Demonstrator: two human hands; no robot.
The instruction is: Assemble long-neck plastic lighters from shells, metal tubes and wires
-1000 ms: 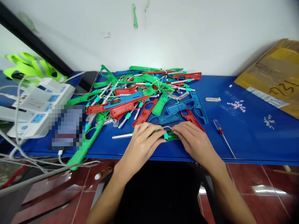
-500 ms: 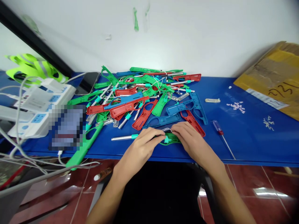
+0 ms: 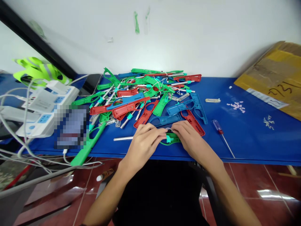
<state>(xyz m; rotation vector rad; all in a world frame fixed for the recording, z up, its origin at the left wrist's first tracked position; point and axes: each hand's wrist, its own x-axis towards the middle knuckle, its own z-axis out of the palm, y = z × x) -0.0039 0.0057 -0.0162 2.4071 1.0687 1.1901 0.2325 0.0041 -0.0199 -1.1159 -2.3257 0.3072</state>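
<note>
A green casing half [image 3: 175,138] lies open side up on the blue table [image 3: 249,138], partly covered; a teal piece [image 3: 168,139] sits at its left, a thin white wire [image 3: 168,128] loops just beyond, and a silver metal tube [image 3: 123,138] extends leftward

Left hand [image 3: 144,140] and right hand [image 3: 191,138] were shown bare, forearms [image 3: 110,193] were left uncovered, plain black clothing [image 3: 162,194] was worn over the body.

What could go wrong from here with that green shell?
The white wires above the green shell might get pinched or tugged loose. The metal tube sticks out past the left hand, so a bump could shift it. The screwdriver's tip lies near the table's front edge; the right arm might knock it.
</note>
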